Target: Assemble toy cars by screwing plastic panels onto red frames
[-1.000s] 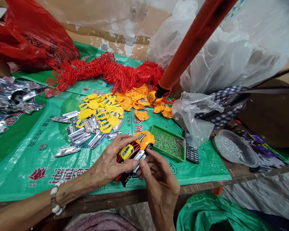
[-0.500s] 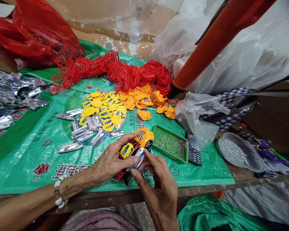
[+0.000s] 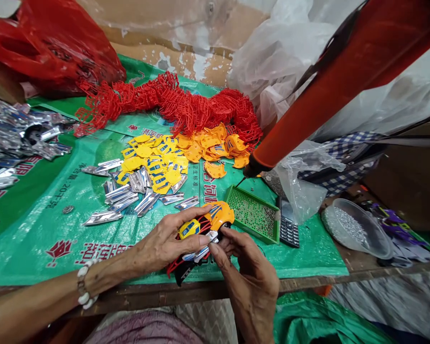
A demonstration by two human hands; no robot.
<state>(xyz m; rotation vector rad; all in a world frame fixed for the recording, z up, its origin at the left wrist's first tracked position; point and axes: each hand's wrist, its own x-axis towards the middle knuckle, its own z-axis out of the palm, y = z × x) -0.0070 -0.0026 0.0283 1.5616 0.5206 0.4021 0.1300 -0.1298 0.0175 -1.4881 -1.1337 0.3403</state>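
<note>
Above the front edge of the green sheet, a toy car [image 3: 220, 214] with an orange hood, yellow roof piece, red frame and black underside is held tilted. My left hand [image 3: 168, 239] is closed around it, thumb along a silver side panel [image 3: 202, 250]. My right hand [image 3: 247, 267] is closed at the car's near front side, with thumb and fingertips on the panel's front end. Part of the car is hidden by the fingers. Beyond the car, an orange-red screwdriver [image 3: 290, 129] slants down, its thin bit above a green tray [image 3: 232, 220] of small screws.
Red frames [image 3: 197, 110], orange hoods [image 3: 215, 169], yellow roof pieces [image 3: 165, 165] and silver panels [image 3: 122, 198] lie in piles across the sheet. A calculator [image 3: 289, 227] sits beside the tray. A clear tub [image 3: 358, 227] of small metal parts stands at the right.
The screwdriver has come nearer and lower, its bit now over the tray. Both hands have tilted the car slightly and shifted it right. One more silver panel shows beside the pile.
</note>
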